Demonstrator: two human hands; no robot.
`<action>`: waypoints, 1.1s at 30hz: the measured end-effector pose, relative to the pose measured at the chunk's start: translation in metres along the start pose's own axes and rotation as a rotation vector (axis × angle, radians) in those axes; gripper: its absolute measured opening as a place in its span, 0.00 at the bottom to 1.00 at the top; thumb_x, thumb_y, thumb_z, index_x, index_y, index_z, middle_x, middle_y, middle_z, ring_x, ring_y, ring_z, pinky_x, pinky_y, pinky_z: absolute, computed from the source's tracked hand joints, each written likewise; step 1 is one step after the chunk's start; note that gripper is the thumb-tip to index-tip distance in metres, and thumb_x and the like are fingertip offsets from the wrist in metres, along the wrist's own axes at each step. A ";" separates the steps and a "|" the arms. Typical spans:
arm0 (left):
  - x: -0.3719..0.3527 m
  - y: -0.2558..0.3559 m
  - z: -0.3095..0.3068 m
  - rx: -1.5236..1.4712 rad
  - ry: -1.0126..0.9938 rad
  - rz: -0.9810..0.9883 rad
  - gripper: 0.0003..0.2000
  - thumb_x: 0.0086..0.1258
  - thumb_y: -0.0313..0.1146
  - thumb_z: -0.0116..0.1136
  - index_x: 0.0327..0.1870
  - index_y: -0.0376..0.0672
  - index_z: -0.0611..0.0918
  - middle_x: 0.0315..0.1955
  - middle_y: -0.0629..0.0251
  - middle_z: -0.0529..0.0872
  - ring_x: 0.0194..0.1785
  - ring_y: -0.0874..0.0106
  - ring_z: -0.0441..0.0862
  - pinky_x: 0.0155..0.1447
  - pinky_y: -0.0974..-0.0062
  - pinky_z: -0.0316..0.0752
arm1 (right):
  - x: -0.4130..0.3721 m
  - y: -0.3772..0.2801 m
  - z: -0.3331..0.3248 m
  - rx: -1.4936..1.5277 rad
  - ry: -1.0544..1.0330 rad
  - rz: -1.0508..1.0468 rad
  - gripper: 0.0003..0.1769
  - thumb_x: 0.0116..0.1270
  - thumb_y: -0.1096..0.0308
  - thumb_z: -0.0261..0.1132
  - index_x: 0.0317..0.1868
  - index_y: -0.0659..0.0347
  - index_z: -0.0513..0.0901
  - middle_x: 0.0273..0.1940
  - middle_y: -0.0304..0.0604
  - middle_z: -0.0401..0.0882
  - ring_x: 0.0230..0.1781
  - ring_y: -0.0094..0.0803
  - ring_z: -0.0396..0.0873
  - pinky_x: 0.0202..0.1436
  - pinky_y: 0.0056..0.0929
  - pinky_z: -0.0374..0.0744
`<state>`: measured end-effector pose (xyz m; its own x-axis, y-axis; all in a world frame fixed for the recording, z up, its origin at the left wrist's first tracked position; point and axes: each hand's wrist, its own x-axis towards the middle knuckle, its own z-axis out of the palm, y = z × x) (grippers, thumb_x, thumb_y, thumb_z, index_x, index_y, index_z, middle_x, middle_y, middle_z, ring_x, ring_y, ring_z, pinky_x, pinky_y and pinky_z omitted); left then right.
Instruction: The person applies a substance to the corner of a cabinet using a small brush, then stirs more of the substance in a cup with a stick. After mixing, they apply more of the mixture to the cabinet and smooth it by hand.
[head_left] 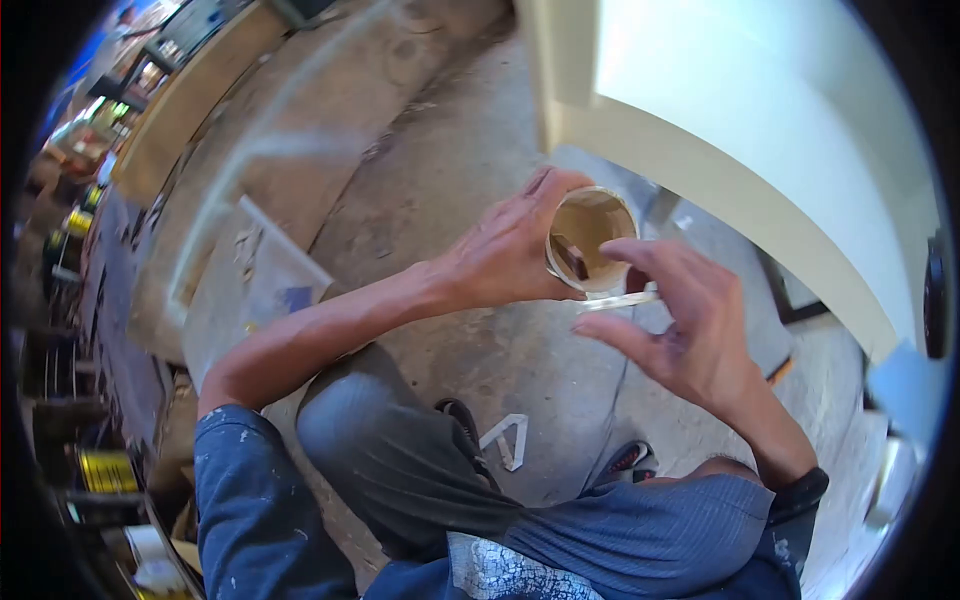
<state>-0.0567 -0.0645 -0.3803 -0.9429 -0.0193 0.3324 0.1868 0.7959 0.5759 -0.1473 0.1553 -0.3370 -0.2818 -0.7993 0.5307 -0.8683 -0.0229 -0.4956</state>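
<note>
My left hand (525,235) is wrapped round the side of a round, open-topped container (592,240), with its mouth tilted toward me. Its inner wall is tan and smeared, and a dark brown patch or piece (570,258) shows inside. Between the thumb and fingers of my right hand (690,315) is a thin, whitish flat strip (618,301), seen edge-on just below the container's rim. The fingertips of that hand reach over the container's mouth. I cannot make out exactly what the strip is.
A large cream-white panel with a curved edge (700,140) stands at the upper right. On the concrete floor (450,340) lies a small white angular frame (507,441) between my feet. A clear plastic sheet (235,270) lies left, with cluttered cans (108,472) along the far left.
</note>
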 end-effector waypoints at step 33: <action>0.056 0.036 0.079 0.046 -0.081 0.192 0.47 0.50 0.31 0.87 0.74 0.46 0.71 0.68 0.57 0.77 0.73 0.56 0.76 0.76 0.58 0.72 | -0.100 0.057 -0.017 -0.407 0.062 -0.190 0.26 0.51 0.80 0.72 0.54 0.70 0.83 0.36 0.40 0.76 0.36 0.33 0.77 0.37 0.32 0.84</action>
<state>-0.1246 0.0103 -0.3998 -0.9108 0.1822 0.3706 0.3537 0.8073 0.4724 -0.1756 0.2440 -0.4061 -0.1152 -0.7659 0.6326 -0.9933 0.0825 -0.0810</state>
